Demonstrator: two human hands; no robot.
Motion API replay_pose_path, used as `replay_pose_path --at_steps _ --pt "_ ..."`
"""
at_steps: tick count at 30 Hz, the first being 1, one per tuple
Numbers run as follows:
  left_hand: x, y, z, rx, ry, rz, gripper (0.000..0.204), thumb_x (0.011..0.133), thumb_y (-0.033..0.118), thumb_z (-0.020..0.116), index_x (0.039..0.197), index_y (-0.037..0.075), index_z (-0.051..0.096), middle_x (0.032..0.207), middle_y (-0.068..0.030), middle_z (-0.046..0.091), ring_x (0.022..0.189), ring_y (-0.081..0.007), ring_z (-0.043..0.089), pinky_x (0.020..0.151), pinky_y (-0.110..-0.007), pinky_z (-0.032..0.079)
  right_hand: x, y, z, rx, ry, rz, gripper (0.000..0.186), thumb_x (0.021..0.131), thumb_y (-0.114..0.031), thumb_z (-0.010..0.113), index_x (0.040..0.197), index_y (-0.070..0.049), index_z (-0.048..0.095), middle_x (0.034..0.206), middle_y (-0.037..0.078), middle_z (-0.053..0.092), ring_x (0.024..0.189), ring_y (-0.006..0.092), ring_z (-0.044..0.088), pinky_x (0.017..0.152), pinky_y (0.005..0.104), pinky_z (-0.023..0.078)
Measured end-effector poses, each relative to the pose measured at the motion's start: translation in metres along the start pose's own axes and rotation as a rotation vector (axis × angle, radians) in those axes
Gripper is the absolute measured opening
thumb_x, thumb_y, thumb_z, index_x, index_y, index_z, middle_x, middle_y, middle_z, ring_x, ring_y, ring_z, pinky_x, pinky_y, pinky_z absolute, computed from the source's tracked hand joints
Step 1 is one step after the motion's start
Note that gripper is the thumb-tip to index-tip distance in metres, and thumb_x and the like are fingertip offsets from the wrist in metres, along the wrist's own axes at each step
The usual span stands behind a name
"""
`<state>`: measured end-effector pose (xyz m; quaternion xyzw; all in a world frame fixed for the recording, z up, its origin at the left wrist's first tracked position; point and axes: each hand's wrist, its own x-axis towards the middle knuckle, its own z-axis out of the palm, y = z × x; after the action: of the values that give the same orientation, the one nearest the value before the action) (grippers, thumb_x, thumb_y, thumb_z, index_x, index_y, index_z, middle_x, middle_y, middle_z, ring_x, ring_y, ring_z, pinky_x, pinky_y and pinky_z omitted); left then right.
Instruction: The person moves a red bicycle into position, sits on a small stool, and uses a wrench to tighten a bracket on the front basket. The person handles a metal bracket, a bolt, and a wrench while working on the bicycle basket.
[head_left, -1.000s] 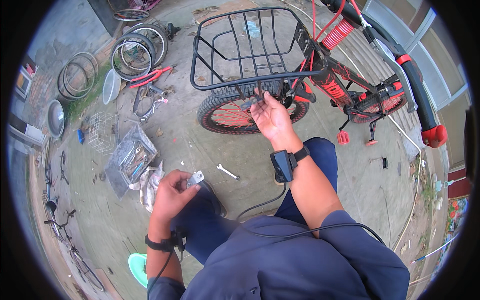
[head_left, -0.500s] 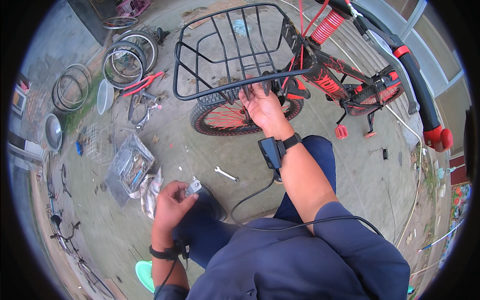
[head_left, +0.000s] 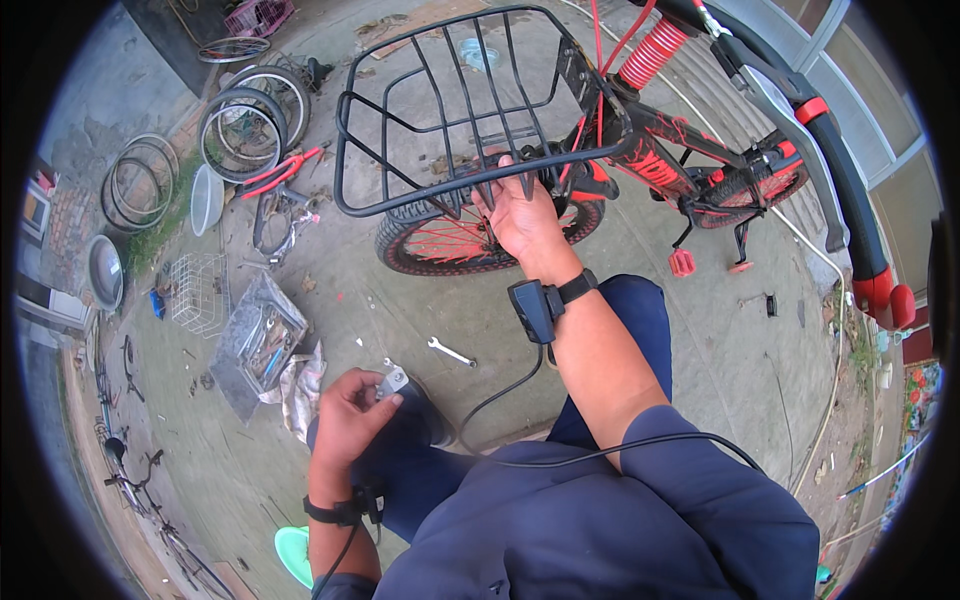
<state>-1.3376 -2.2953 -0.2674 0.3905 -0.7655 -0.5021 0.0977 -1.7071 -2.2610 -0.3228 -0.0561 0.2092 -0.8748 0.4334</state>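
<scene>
My left hand (head_left: 350,418) is closed on a small silver metal bracket (head_left: 393,382), pinched between thumb and fingers above my left knee. My right hand (head_left: 526,222) reaches up to the black wire basket (head_left: 432,192) at the front of a black and red bicycle (head_left: 668,165). Its fingers curl around the wires by the basket's near rim, and the fingertips are partly hidden. Right below and behind the basket is the front wheel (head_left: 440,245) with red spokes. An open-ended wrench (head_left: 452,352) lies on the ground between my hands.
A tray of tools (head_left: 268,345) lies left beside a crumpled cloth (head_left: 300,392). Farther off are a white wire basket (head_left: 200,295), a red frame part (head_left: 285,172) and loose tires (head_left: 243,130). A black cable (head_left: 600,452) crosses my body. The handlebar grip (head_left: 845,200) juts in at right.
The basket has swung slightly left and its near rim sits lower; the handlebar grip has shifted down. My right hand stays at the basket. My left hand keeps the bracket, moved slightly right.
</scene>
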Motion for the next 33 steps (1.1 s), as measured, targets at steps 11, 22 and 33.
replay_pose_path --at_steps 11,22,33 --pt "0.004 -0.005 0.003 -0.001 -0.017 0.023 0.029 0.080 0.010 0.086 0.101 0.001 0.069 0.075 0.0053 0.051 0.067 -0.0048 0.045 0.059 -0.023 0.039 0.013 0.000 0.010 0.041 0.082 -0.230 0.024 0.100 -0.034 0.069 0.110 -0.014 0.062 0.114 0.005 0.072 0.099 0.0232 0.071 0.077 0.0357 0.059" --pt "0.010 -0.008 -0.004 0.025 -0.017 0.009 0.028 0.080 0.011 0.086 0.100 0.001 0.069 0.073 0.0047 0.051 0.066 -0.0063 0.046 0.060 -0.025 0.039 0.012 0.001 0.017 -0.031 -0.032 -0.333 0.035 0.104 -0.039 0.062 0.131 -0.017 0.058 0.122 0.004 0.071 0.102 0.0188 0.067 0.073 0.0318 0.052" --pt "0.036 0.020 -0.042 0.029 0.079 0.045 0.027 0.080 0.007 0.085 0.100 0.002 0.069 0.075 0.0065 0.050 0.067 -0.0038 0.044 0.059 -0.023 0.037 0.025 -0.004 0.006 -0.105 -0.081 -0.316 0.035 0.104 -0.035 0.061 0.131 -0.012 0.057 0.124 0.011 0.069 0.102 0.0228 0.071 0.072 0.0325 0.061"
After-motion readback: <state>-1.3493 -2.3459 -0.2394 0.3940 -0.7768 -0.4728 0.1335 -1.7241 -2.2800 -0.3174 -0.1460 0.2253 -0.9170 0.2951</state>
